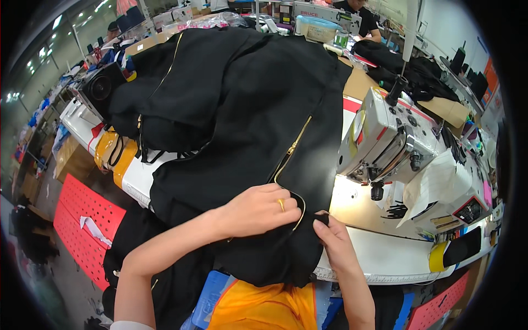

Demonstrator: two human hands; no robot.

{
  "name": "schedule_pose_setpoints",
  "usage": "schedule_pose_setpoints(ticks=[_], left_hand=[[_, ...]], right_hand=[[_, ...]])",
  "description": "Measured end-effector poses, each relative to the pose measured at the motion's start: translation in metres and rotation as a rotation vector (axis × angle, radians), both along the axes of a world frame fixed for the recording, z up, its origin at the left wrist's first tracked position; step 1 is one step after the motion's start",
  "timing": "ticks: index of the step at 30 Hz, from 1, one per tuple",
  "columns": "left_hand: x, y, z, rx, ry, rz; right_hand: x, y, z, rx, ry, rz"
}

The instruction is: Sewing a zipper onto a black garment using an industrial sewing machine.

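The black garment (250, 118) fills the middle of the frame, spread over the table (374, 250) from the upper left down to my lap. My left hand (264, 208), in the centre, lies over it with the fingers curled and close together beside the open part of a gold zip (301, 132); the tips are turned under, so I cannot tell whether they pinch the cloth or only press it. My right hand (336, 242), a little lower and to the right, has thumb and fingers pinched on the garment's edge.

As far as I can judge, the zip is already set into the cloth along its upper stretch, where it runs straight and closed down to the slider (291, 148). Below that it gapes, and one side bows out in a loose curve toward my hands. That lower end looks like the part left to straighten and settle; whether it is stitched, I cannot see. A second zip (175, 60), upper left, lies long and smooth and looks finished.

The sewing machine (393, 140) stands at the right; the stretch between my hands is well apart from it, so no stitching seems under way there.
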State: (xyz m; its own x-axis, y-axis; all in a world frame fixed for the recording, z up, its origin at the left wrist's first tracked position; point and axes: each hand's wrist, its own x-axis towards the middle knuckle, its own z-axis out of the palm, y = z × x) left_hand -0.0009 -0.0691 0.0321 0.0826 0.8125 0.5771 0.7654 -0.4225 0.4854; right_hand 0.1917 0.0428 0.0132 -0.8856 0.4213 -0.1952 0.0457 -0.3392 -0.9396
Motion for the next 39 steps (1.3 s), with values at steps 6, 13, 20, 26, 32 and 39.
schedule_pose_setpoints(ticks=[6,13,20,26,32,39], left_hand=[[-0.048,-0.003,-0.023,-0.114,0.322,0.298],[0.003,-0.012,0.04,-0.159,-0.125,0.099],[0.007,-0.001,0.024,-0.165,-0.039,-0.012],[-0.001,-0.004,0.013,-0.095,0.025,0.036],[0.009,-0.009,0.01,-0.147,-0.062,0.049],[0.017,-0.006,0.012,0.042,0.105,0.092]], right_hand=[[0.004,-0.016,0.034,0.624,-0.019,0.153],[-0.006,-0.007,0.021,0.842,0.008,0.012],[0.001,-0.008,0.03,1.153,0.072,-0.189],[0.008,-0.006,0.025,0.872,0.142,-0.285],[-0.003,-0.018,0.02,0.566,0.051,-0.2],[0.002,-0.018,0.017,1.418,0.415,-0.411]])
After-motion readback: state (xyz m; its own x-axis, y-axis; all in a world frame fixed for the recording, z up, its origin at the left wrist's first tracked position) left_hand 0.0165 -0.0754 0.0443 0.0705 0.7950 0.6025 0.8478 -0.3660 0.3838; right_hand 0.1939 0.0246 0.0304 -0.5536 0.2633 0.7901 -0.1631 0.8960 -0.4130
